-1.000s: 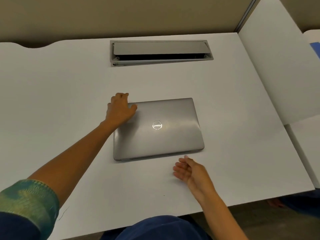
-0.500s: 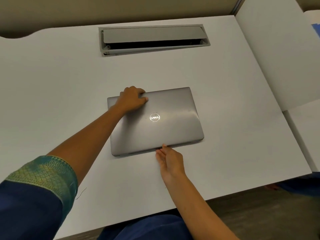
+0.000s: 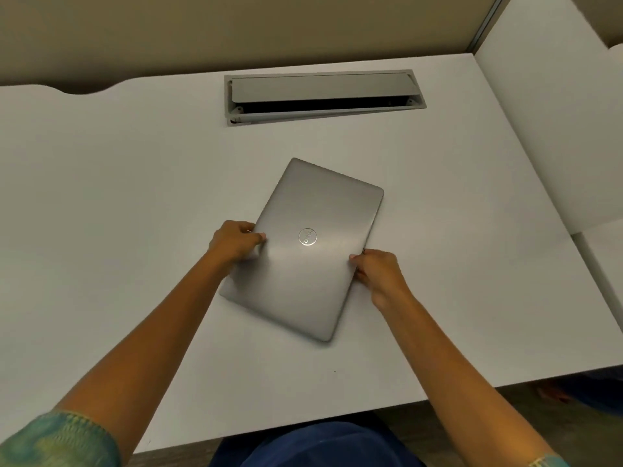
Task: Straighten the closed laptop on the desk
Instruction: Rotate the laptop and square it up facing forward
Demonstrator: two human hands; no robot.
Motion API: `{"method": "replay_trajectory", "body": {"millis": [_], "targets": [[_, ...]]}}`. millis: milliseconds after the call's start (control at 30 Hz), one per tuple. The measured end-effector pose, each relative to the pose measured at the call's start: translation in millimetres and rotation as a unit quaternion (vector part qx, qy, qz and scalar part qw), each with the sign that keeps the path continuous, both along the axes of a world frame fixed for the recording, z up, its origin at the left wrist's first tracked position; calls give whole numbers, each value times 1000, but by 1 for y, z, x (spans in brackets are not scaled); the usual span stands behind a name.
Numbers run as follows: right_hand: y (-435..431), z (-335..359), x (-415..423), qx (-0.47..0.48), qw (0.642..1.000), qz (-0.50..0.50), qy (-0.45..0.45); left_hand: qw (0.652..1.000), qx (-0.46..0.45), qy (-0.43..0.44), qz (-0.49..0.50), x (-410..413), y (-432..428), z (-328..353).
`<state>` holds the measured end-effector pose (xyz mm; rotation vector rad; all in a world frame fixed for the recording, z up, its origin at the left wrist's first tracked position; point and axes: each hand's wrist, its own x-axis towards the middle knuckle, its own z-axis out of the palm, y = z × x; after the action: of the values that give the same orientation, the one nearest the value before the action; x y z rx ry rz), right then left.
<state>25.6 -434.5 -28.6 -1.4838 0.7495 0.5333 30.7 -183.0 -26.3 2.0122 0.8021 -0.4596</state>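
Note:
A closed silver laptop (image 3: 313, 271) with a round logo on its lid lies on the white desk (image 3: 118, 197), turned steeply so its long sides run from near left to far right. My left hand (image 3: 234, 242) grips its left long edge, thumb on the lid. On the opposite long edge my right hand (image 3: 379, 273) holds it, fingers curled under the side. The near left corner of the laptop is partly hidden behind my left wrist.
A grey cable hatch (image 3: 323, 96) with its flap raised is set into the desk behind the laptop. A white divider panel (image 3: 553, 123) rises along the right side. The desk's front edge runs just above my lap.
The laptop has swung from lying about square to the desk to a steep diagonal. My left hand shifted from the far left corner to a long edge; my right hand took hold of the other edge.

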Motion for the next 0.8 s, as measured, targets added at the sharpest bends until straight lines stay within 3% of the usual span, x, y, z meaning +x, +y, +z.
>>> {"method": "replay_trajectory", "body": {"millis": [133,433,633,733,800], "targets": [[-14,3,40,-68,993,93,1,993,-93,-6,71,-26,-13,-4],[-18,8,82,-151,971,187,-13,973,-168,-1,160,-56,-43,-10],[-22,15,63,-161,967,191,-60,988,-116,2,102,-47,-41,-5],[-25,21,19,-183,966,112,-142,999,-12,-30,44,-29,-35,0],[-22,22,-23,-137,976,38,-165,996,55,-64,4,-10,-32,4]]}}
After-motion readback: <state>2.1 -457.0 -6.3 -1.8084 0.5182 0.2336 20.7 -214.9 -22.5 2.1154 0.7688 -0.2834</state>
